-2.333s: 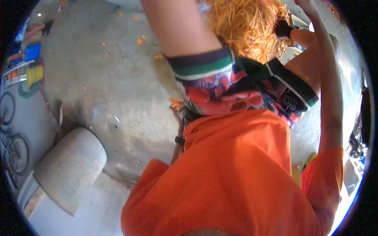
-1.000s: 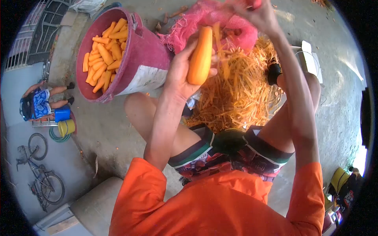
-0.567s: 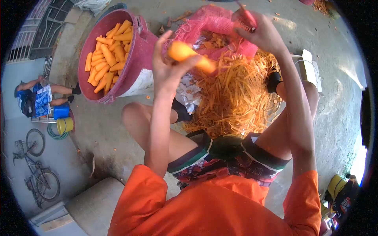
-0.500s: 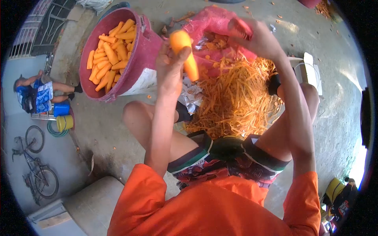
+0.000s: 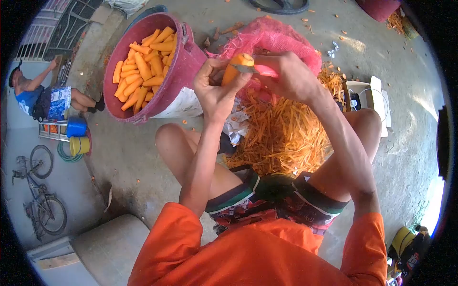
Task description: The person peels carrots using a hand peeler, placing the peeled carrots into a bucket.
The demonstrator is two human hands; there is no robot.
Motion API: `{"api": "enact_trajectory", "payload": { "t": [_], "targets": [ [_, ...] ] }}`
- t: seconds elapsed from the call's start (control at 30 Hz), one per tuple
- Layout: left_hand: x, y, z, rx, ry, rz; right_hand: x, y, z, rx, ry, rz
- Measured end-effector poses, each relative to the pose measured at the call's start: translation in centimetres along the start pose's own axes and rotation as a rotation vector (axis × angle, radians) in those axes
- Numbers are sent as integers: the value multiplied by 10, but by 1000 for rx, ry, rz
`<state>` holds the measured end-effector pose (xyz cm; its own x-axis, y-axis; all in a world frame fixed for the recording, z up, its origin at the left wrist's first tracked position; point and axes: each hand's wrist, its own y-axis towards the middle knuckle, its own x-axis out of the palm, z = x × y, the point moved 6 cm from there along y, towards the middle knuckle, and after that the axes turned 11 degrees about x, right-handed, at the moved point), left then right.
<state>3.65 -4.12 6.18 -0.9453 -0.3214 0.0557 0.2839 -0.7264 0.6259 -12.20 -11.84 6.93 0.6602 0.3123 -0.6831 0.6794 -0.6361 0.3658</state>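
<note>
My left hand (image 5: 215, 93) is wrapped round a peeled orange carrot (image 5: 230, 75), its thick end pointing up. In my right hand (image 5: 295, 78) is a knife with a pink handle (image 5: 266, 71); its grey blade lies across the carrot just below the thick end. Both hands meet above a big heap of carrot peelings (image 5: 284, 138) between my legs. Behind them lies a pink mesh sack (image 5: 281, 35). Left of my left hand, a tilted maroon tub (image 5: 186, 62) holds many peeled carrots (image 5: 141, 66). My fingers hide part of the carrot and handle.
A white open box (image 5: 377, 97) stands beyond my right knee. Crumpled paper (image 5: 236, 126) lies by my left foot. Small carrot pieces are scattered over the concrete floor. Another person (image 5: 36, 93) sits far left, near buckets (image 5: 78, 145) and a bicycle (image 5: 43, 190).
My right hand has come down and left, bringing the knife blade onto the carrot. My left hand has turned the carrot, and its thin end no longer shows. The view has shifted slightly.
</note>
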Motion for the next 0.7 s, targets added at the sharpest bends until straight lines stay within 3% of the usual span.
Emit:
{"api": "enact_trajectory", "payload": {
  "t": [0.07, 0.1, 0.17, 0.23, 0.27, 0.3, 0.33, 0.37, 0.4, 0.43, 0.53, 0.6, 0.67, 0.7],
  "targets": [
    [-4, 0, 4, 20, 14, -13, 11, 4, 32, 233, -72, -142],
    [-9, 0, 7, 37, 38, -51, 14, -3, 59, 655, 306, -319],
    [-10, 8, 8, 82, 61, -106, 12, 1, 125, 397, -399, -100],
    [-17, -3, -1, 13, -75, -91, -3, -1, 108, 420, -350, -49],
    [-29, -6, -15, -160, -163, -66, -17, -1, 99, 441, -314, 2],
    [-33, 3, -10, -209, -305, 18, -23, 0, 100, 438, -324, 4],
    [-56, 10, -24, -316, -592, 257, -28, -3, 98, 382, -293, 39],
    [-75, 26, -33, -298, -1233, 419, -31, -9, 97, 335, -255, 75],
    [-80, 36, -21, -378, -1483, 581, -36, -14, 95, 352, -249, 70],
    [-93, 38, -30, -460, -1517, 716, -46, -14, 93, 401, -249, 40],
    [-90, 28, -61, -461, -1288, 594, -73, -11, 99, 469, -241, 49],
    [-36, 11, -86, -634, -1436, 200, -89, -12, 94, 488, -172, 80],
    [-5, -14, -139, -831, -762, 281, -95, -18, 100, 499, -220, 99],
    [17, -22, -157, -901, -501, 137, -99, -20, 104, 507, -269, 124]
  ]
}}
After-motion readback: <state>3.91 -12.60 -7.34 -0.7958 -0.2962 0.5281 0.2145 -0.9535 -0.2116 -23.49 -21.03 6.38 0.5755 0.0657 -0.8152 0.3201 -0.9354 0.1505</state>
